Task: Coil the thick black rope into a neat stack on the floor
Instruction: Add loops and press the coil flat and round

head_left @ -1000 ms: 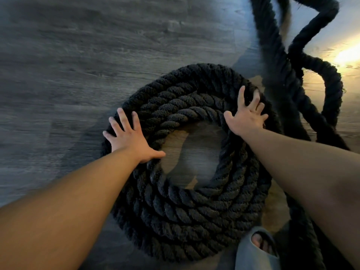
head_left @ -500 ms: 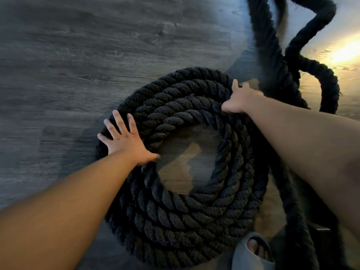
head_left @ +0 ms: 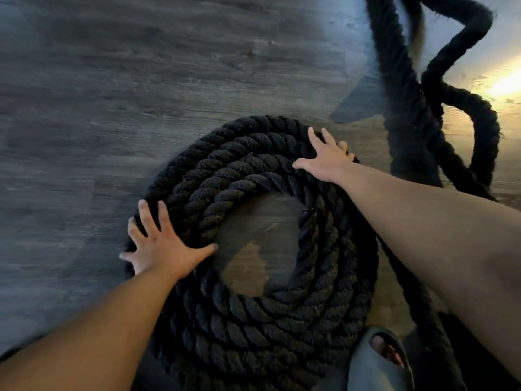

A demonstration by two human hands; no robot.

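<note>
The thick black rope is lying on the wooden floor in the near middle of the scene. Much of it is already sitting in a round stack of several turns around a bare centre. The left grip is pressing flat on the left side of the coil, fingers spread and straight, closing on nothing. The right grip is doing the same on the far right rim, palm down and fingers splayed, holding nothing either. Both seem to be squaring the turns rather than feeding rope. A good part of the job is looking done, but a loose length is running past the right of the stack and wandering off in bends to the far right, so it is waiting to be laid on. A foot in a grey sandal is standing just beside the near right edge of the coil, and warm light is glaring on the floor at the far right.
</note>
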